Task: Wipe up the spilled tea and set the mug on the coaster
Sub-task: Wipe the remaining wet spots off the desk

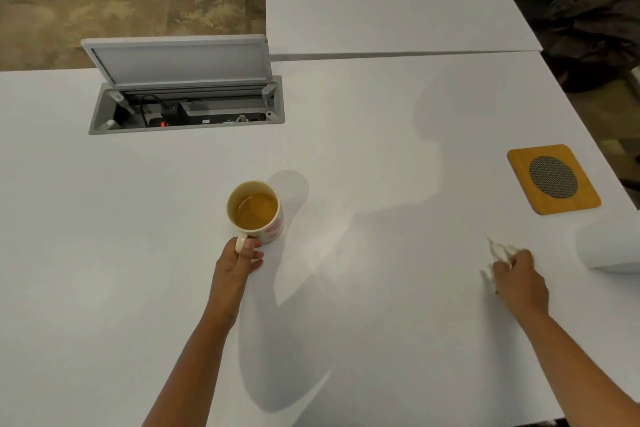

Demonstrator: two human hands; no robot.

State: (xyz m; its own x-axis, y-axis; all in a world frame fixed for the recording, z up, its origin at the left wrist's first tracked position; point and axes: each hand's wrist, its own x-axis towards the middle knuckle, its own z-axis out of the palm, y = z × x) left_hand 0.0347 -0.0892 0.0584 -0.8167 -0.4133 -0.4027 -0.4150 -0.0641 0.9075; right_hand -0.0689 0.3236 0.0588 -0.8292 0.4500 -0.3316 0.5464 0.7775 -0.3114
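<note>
A cream mug (254, 210) with pink marks, holding brown tea, stands upright on the white table (363, 156) at centre. My left hand (237, 265) grips its handle from the near side. My right hand (517, 279) holds a crumpled white tissue (498, 251) against the tabletop at the right. The wooden coaster (553, 178) with a round mesh centre lies bare at the far right, beyond my right hand. A faint shiny smear (332, 243) shows on the table between my hands.
An open cable hatch (185, 104) with plugs and a raised lid sits at the back left. A white paper roll (609, 250) lies at the right edge. The table's right edge runs close to the coaster; a seam to a second table (398, 54) crosses behind.
</note>
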